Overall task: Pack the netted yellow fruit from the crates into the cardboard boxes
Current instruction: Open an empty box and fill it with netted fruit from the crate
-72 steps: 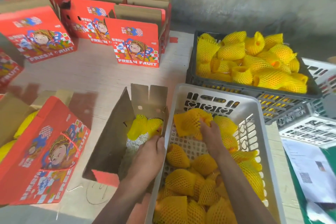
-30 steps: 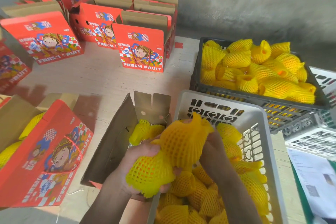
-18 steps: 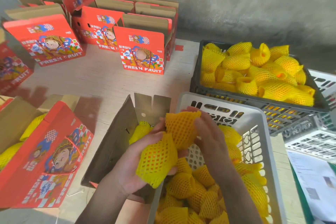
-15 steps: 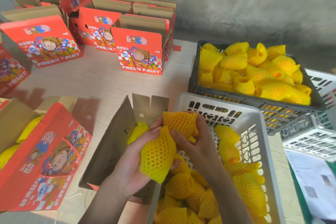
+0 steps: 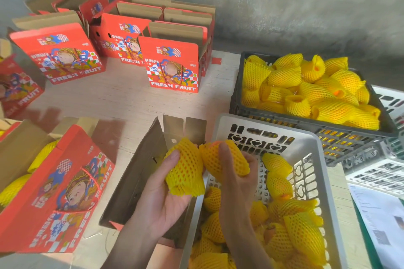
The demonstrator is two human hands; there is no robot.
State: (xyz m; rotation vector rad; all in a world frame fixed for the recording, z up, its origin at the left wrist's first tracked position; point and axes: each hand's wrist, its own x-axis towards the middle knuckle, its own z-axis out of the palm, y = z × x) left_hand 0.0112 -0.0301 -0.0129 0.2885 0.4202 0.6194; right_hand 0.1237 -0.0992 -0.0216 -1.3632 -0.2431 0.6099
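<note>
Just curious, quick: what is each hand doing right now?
Left hand: holds a yellow foam-netted fruit.
Right hand: holds a second yellow netted fruit.

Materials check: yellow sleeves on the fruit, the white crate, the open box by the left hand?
Netted sleeve: looks like soft foam mesh, matte, diamond holes, frayed cut end. White crate: likely moulded plastic, smooth with a slight sheen, cut-out slots. Open box: cardboard, raw brown matte inside, red print at its edge.

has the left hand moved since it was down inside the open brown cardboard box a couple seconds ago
Yes. The left hand has come up out of the open brown cardboard box and now holds a netted yellow fruit above the box's right edge, beside the grey plastic crate.
</note>
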